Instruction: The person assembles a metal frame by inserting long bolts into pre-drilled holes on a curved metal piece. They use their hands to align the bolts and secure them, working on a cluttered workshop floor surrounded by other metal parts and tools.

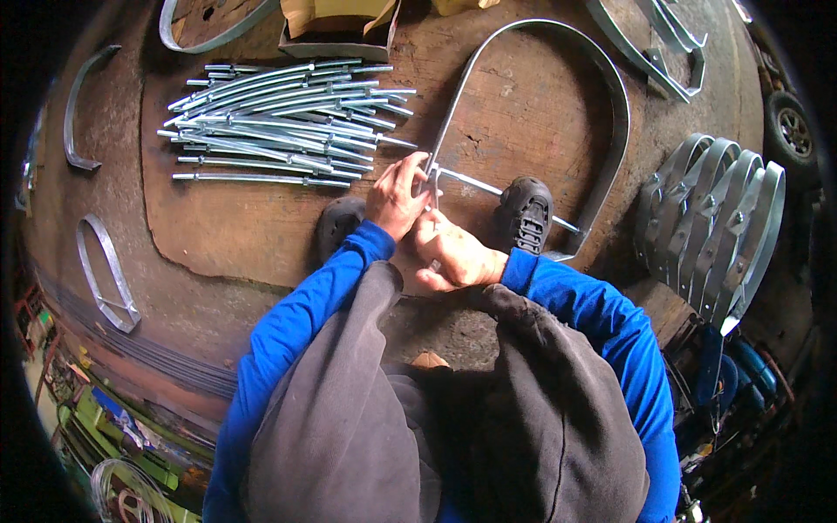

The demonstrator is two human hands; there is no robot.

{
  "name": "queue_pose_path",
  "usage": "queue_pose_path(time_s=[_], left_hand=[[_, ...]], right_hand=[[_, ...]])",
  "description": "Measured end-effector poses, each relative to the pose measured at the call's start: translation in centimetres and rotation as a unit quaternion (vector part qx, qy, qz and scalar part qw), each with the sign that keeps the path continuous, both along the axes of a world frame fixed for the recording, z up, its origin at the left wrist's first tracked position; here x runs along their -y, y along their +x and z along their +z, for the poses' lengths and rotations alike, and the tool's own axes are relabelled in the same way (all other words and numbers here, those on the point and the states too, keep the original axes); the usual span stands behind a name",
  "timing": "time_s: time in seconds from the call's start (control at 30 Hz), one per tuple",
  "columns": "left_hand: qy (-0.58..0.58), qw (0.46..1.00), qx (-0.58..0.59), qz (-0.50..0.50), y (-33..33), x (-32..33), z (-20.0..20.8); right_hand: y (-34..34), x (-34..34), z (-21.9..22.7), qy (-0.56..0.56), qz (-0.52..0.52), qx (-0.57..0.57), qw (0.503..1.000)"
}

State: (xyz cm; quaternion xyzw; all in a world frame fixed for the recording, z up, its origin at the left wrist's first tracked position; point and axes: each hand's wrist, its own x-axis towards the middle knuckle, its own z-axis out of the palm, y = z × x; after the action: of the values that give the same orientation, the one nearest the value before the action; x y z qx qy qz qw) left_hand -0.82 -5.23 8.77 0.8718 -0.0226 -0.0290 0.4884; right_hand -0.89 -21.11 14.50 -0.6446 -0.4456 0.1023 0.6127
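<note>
A large U-shaped flat metal strap lies on the wooden board in front of me, with a threaded rod across its open ends. My left hand is closed around the strap's left end, where the rod passes through. Just beside it, my right hand is closed on a slim metal tool that looks like a wrench. The tool's upper end meets the rod at that joint; most of its handle is hidden by my fingers. My right shoe is beside the rod.
Many loose threaded rods lie piled at left on the board. An open cardboard box stands behind them. Finished-looking strap hoops are stacked at right. Another hoop and a curved strap lie far left.
</note>
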Motion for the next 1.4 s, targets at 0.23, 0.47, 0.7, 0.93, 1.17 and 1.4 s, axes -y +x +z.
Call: queue_pose_path(time_s=[0.23, 0.47, 0.7, 0.93, 1.17, 1.4], left_hand=[[-0.006, 1.0, 0.0, 0.024, 0.7, -0.1, 0.6], [0.035, 0.995, -0.066, 0.07, 3.3, 0.3, 0.4], [0.079, 0.992, -0.02, 0.094, 2.8, -1.2, 0.8], [-0.002, 0.995, -0.075, 0.058, 0.1, -2.3, 2.4], [0.042, 0.995, -0.082, -0.031, -0.1, -0.2, 2.4], [0.031, 0.998, -0.047, 0.002, 0.4, 1.5, 1.0]], right_hand=[[4.8, -0.7, 0.5, -0.051, -0.001, -0.008, 0.999], [12.3, -3.1, -1.0, 0.112, -0.173, -0.384, 0.9], [18.7, -0.5, -5.9, 0.095, -0.366, -0.429, 0.82], [19.3, 0.8, -5.2, 0.079, -0.305, -0.561, 0.766], [12.7, 2.7, 3.5, 0.144, -0.238, -0.434, 0.857], [5.3, -0.5, 3.2, 0.159, -0.313, -0.315, 0.882]])
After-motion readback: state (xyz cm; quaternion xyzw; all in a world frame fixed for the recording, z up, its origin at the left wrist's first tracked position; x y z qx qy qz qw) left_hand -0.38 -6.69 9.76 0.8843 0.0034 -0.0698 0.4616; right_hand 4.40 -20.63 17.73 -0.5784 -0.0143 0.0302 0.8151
